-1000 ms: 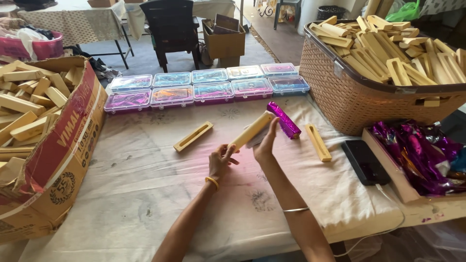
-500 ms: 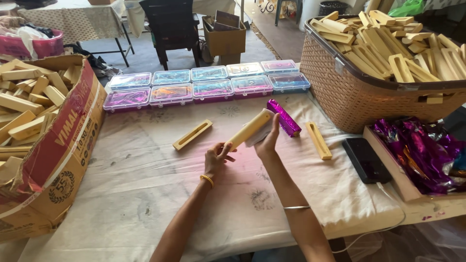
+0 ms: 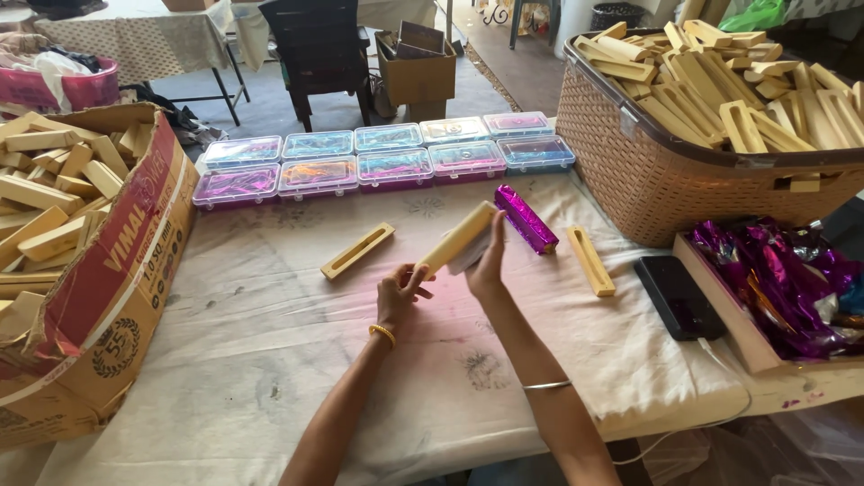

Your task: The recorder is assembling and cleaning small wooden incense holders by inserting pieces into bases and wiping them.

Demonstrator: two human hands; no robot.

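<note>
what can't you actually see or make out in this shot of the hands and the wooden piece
- Head view: the far face of the wooden piece, hidden by the right hand.
- Its lower end, wrapped by the left hand.
- The cardboard box, cut off by the left edge.
- The contents of the plastic cases, too small.

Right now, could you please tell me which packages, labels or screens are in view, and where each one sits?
Cardboard carton: far left, brown, red printed side, round emblem.
Clear plastic boxes: two rows at the table's back edge, purple bases.
Dark phone: right of the hands, flat, screen off.
Purple foil wrappers: tray at right, crumpled, shiny.
</note>
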